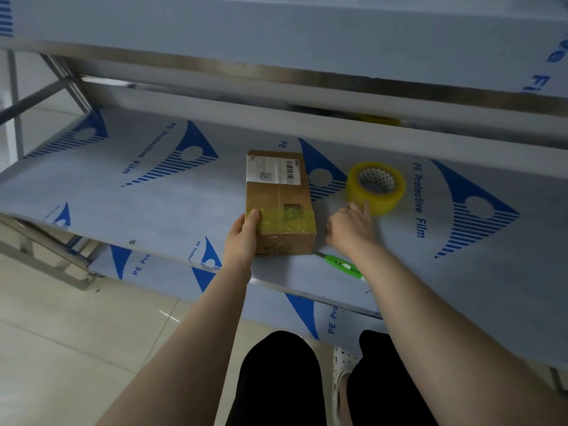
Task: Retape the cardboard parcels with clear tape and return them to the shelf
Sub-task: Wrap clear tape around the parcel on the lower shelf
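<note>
Parcel on shelf: left grip grasping it, right grip released near tape.

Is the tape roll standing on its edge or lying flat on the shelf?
Lying flat. The tape roll rests on one of its faces on the shelf, and its core hole faces up toward the camera.

Looked like a stockroom or small packing area rather than anyone's home. It had tiered stainless steel shelving on slanted metal braces, and the shelf decks wore white sheet printed "PE Protective Film" in blue. The middle deck held a cardboard parcel with a barcoded shipping label, and near it were a roll of clear tape and a green box cutter. Underneath were plain pale floor tiles
</note>
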